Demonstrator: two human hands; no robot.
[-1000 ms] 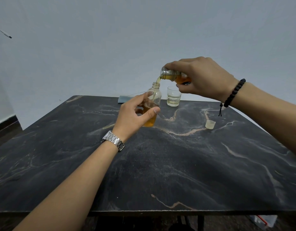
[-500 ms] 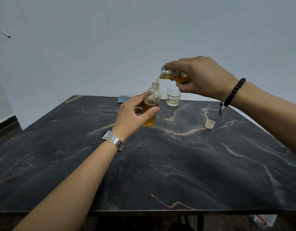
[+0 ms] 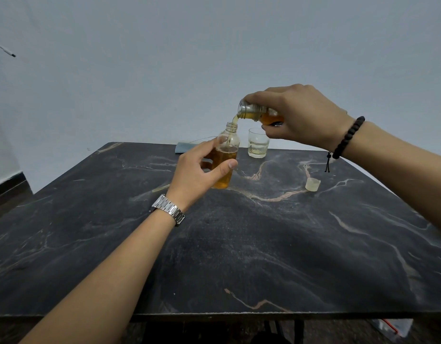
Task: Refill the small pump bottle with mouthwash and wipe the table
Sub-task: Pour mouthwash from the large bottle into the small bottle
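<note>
Mouthwash, amber in colour, is running in a thin stream from the larger bottle [image 3: 258, 113] into the small bottle [image 3: 225, 158], which is standing on the table [image 3: 264, 244] toward twelve o'clock. The left hand [image 3: 198, 176] is gripping the small bottle with curled fingers, likely steadying it against tipping. The right hand [image 3: 298, 115] is clasping the larger bottle, tilting it so its mouth is sitting just above the narrow neck. A glass [image 3: 258, 143] is standing behind at one o'clock. No label is showing.
</note>
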